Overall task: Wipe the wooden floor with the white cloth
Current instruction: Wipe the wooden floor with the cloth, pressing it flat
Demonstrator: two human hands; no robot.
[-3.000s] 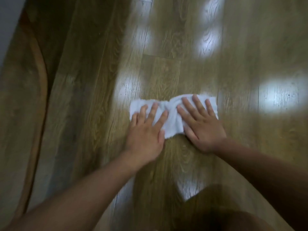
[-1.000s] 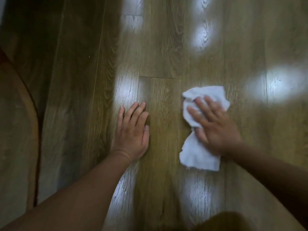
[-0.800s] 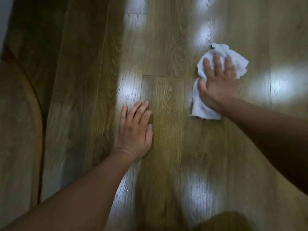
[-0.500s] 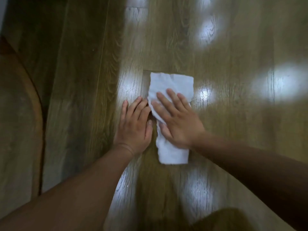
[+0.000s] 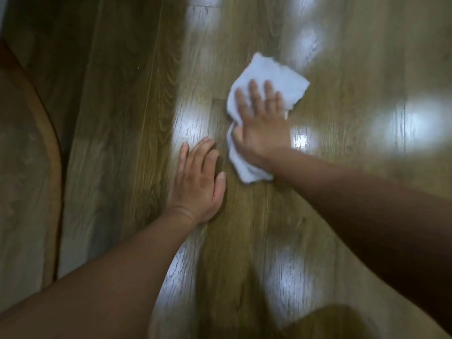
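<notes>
**Palm flat on the cloth**

My right hand (image 5: 261, 128) lies flat on the white cloth (image 5: 276, 74), fingers straight and spread, pressing it to the wooden floor (image 5: 342, 69) without clutching it. The cloth reaches past my fingertips and trails back beneath my wrist. My left hand (image 5: 198, 182) rests flat on the boards just beside it, fingers relaxed.

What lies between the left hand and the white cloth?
Only a narrow strip of bare wooden floor, seen in the head view. The left hand lies flat beside the white cloth, apart from it; the right hand presses on it.
</notes>
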